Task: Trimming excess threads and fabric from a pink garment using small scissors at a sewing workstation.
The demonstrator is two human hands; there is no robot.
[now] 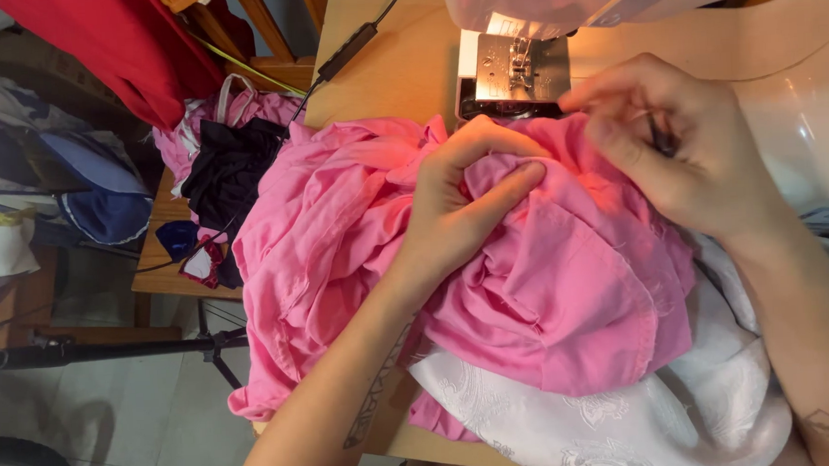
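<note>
Head view | your left hand [460,207]: fingers clutching pink fabric [569,291], frame centre | your right hand [684,143]: fingers pinching small dark tool [661,138], beside sewing machine [519,67], upper right.

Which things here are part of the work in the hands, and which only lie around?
In use:
- pink fabric, gripped by left hand
- small dark tool in right hand
- sewing machine

Lying about:
- white patterned cloth
- black garment
- red cloth
- blue cap
</note>
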